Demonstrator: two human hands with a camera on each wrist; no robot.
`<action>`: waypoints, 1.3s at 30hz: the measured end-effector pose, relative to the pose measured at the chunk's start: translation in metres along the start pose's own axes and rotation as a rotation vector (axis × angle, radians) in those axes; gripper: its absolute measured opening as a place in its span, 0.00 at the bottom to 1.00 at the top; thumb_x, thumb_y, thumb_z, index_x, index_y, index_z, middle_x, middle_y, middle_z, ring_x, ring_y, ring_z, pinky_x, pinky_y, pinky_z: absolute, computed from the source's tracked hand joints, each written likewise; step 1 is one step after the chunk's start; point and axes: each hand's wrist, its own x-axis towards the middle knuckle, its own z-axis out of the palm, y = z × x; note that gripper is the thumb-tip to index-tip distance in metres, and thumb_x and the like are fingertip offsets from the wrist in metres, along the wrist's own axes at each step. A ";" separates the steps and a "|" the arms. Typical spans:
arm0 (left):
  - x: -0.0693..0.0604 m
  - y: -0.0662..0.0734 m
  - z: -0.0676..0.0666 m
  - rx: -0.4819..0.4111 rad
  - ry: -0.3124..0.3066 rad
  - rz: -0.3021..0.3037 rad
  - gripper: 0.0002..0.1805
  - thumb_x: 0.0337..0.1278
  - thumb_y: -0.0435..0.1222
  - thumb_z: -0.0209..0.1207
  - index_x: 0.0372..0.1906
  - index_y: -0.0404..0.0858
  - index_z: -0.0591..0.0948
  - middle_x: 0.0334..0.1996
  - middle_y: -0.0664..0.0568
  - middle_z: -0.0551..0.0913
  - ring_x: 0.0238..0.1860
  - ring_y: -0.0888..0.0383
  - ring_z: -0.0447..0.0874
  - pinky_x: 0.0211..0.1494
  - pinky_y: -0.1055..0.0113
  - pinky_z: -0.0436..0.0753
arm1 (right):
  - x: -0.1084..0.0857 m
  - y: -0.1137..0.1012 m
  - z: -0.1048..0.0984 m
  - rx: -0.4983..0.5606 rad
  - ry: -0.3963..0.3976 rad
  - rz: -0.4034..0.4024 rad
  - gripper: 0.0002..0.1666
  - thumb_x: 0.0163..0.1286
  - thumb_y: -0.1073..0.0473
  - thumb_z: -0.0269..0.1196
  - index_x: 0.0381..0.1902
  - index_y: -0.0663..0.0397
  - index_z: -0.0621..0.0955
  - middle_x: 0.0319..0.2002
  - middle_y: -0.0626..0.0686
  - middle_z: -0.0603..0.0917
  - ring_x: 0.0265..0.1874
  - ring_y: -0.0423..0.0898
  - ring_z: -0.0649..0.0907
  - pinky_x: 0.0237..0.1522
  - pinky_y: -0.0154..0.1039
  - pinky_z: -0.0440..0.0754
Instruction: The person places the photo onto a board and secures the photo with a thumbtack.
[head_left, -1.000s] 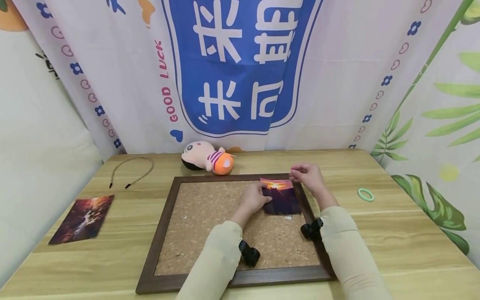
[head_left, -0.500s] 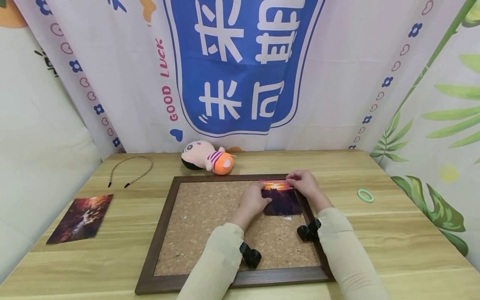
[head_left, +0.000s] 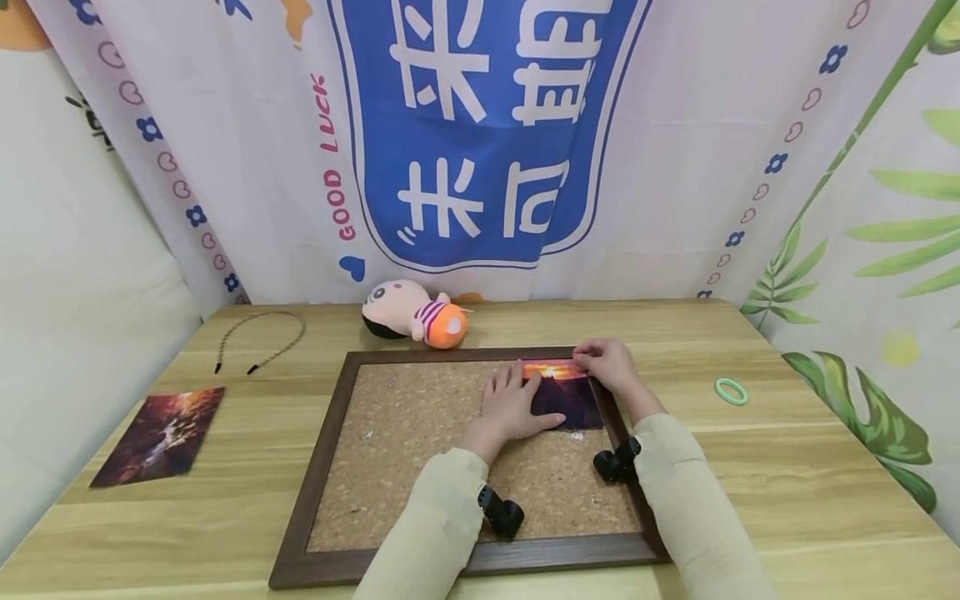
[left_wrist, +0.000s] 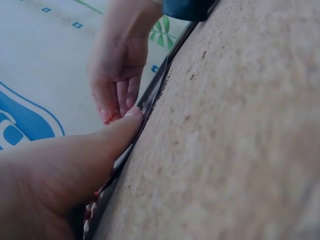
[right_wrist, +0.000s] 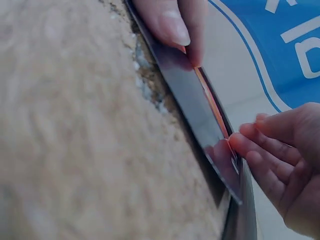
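A sunset photo [head_left: 564, 392] lies at the upper right of a cork board [head_left: 420, 450] with a dark brown frame. My left hand [head_left: 513, 408] spreads its fingers over the photo's left side, the thumb along the lower part. In the left wrist view, that thumb [left_wrist: 120, 132] presses on the photo's surface. At the photo's top right corner, beside the frame, my right hand [head_left: 609, 365] has thumb and fingers pinched together. The small pink pin between them is mostly hidden by the fingertips. The right wrist view shows the photo [right_wrist: 195, 115] edge-on, slightly off the cork.
A second photo [head_left: 161, 437] lies on the table's left, below a thin headband [head_left: 262, 317]. Behind the board is a plush doll [head_left: 416, 315]. A mint green ring [head_left: 731, 391] lies right of the frame. A printed curtain [head_left: 480, 167] closes off the back.
My right hand has come down from above the frame to the photo's top right corner with the pink pin. The left hand has gone from gripping the photo's left edge to spreading across it.
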 end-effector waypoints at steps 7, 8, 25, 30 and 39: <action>0.000 -0.001 0.001 -0.005 -0.050 -0.007 0.44 0.43 0.66 0.45 0.65 0.47 0.55 0.66 0.44 0.41 0.64 0.48 0.31 0.60 0.49 0.38 | 0.006 -0.006 0.006 0.038 -0.036 0.013 0.12 0.58 0.65 0.58 0.37 0.71 0.78 0.28 0.61 0.81 0.25 0.50 0.80 0.26 0.37 0.77; 0.000 -0.001 0.001 -0.005 -0.055 -0.008 0.44 0.43 0.66 0.45 0.65 0.47 0.55 0.66 0.44 0.41 0.64 0.48 0.31 0.60 0.50 0.38 | 0.007 -0.006 0.008 0.025 -0.042 0.011 0.12 0.58 0.65 0.58 0.37 0.70 0.79 0.28 0.60 0.81 0.24 0.49 0.80 0.26 0.36 0.77; -0.002 0.001 -0.002 -0.001 -0.067 -0.013 0.44 0.44 0.65 0.46 0.65 0.46 0.55 0.66 0.45 0.41 0.64 0.48 0.31 0.60 0.50 0.39 | 0.008 -0.001 0.021 -0.118 -0.018 -0.066 0.10 0.56 0.61 0.61 0.33 0.62 0.82 0.36 0.59 0.80 0.39 0.53 0.76 0.42 0.46 0.71; -0.004 0.002 -0.004 -0.012 -0.070 -0.016 0.44 0.44 0.64 0.46 0.65 0.46 0.55 0.66 0.45 0.41 0.64 0.48 0.31 0.60 0.50 0.38 | 0.008 0.000 0.021 -0.136 -0.009 -0.078 0.09 0.56 0.62 0.60 0.32 0.62 0.83 0.36 0.59 0.81 0.38 0.53 0.76 0.41 0.46 0.70; -0.003 0.002 -0.003 -0.008 -0.067 -0.016 0.44 0.44 0.65 0.46 0.65 0.46 0.55 0.66 0.45 0.41 0.64 0.48 0.31 0.60 0.50 0.38 | 0.009 0.002 0.023 -0.167 -0.009 -0.079 0.08 0.55 0.63 0.61 0.31 0.61 0.83 0.35 0.58 0.80 0.37 0.53 0.76 0.40 0.46 0.70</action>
